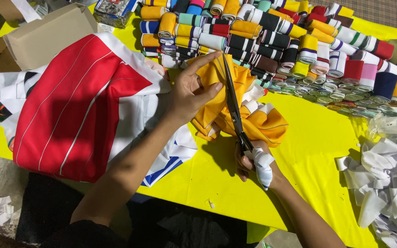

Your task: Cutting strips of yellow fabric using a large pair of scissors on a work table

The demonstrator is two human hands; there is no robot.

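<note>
While hands (194,89) snip, cardboard box (47,36) sits shut.

Rolled ribbing (272,36), red fabric (79,105), scraps (382,183).

The scissors (233,103) handles are hidden inside the right hand (253,161), beside them the yellow garment (253,121) hides its own folds, and white scraps (382,183) run off-frame.

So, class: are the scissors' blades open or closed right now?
Nearly closed. The scissors show as one thin dark line across the yellow fabric; the right hand grips the handles, the left hand holds the cloth.
</note>
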